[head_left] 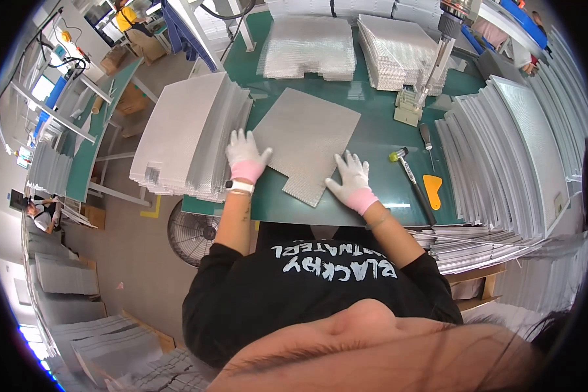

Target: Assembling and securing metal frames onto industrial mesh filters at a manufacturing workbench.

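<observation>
A flat grey panel with a fine mesh-like surface and a notched near edge (pixel 310 140) lies at an angle on the green tabletop (pixel 284 212). My left hand (pixel 246 157), in a white glove with a pink cuff, rests at its left edge, between it and a tall stack of similar panels (pixel 173 134). The fingers are spread and point away from me. At the panel's lower right edge lies my right hand (pixel 351 184), gloved alike, fingers apart and palm down. Neither hand is wrapped around anything.
Right of the panel lie a mallet (pixel 411 179), a screwdriver (pixel 428 144) and a yellow scraper (pixel 432 190). A metal post on a block (pixel 409 108) stands behind them. More panel stacks (pixel 310 46) line the back, with a leaning stack (pixel 503 157) at right. A floor fan (pixel 194 233) stands lower left.
</observation>
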Motion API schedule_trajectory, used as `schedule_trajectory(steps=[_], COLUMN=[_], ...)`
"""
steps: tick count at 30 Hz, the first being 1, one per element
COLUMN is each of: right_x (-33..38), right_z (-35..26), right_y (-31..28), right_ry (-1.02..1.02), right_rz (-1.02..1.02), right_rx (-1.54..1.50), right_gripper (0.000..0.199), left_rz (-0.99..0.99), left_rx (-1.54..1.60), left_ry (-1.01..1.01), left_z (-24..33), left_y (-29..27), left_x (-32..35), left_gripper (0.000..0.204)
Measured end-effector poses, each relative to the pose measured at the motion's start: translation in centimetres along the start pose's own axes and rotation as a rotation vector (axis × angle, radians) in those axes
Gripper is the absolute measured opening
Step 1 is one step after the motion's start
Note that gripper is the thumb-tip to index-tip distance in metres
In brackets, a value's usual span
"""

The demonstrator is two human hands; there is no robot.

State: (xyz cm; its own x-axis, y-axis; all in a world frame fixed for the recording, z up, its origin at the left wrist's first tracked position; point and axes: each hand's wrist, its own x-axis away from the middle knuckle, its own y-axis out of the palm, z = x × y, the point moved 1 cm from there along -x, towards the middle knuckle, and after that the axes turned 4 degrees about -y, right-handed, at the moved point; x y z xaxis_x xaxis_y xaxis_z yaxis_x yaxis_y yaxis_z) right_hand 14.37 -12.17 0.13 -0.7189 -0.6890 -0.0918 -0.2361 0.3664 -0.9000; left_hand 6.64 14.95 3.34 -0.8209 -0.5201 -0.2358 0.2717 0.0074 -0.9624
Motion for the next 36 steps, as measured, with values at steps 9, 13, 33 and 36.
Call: schedule_trajectory(steps=[9,13,33,36], right_x=[2.0,1.6,-6.0,-16.0], right_z=[6.2,7.3,-5.1,-6.3], right_y=[0.8,-0.8,-12.4,-9.1], right_ry=[0.159,0.129,-0.457,-0.511], right_rz=[0.071,0.354,0.312,0.436], right_rx=[0.048,-0.549,-0.722,-0.196], right_gripper=[0.065,0.063,0.057,0.056], left_rz=[-0.345,-0.296,0.522,0.379], left_rx=[0.316,0.940,1.341,1.318], left_ry=[-0.054,-0.233,-0.215,-0.187], left_z=[3.9,3.7,-8.0,-17.3], left_y=[2.5,3.6,-20.0,-24.3], left_x=[3.5,5.0,6.4,5.2], left_gripper=[0.082,0.070,0.072,0.068])
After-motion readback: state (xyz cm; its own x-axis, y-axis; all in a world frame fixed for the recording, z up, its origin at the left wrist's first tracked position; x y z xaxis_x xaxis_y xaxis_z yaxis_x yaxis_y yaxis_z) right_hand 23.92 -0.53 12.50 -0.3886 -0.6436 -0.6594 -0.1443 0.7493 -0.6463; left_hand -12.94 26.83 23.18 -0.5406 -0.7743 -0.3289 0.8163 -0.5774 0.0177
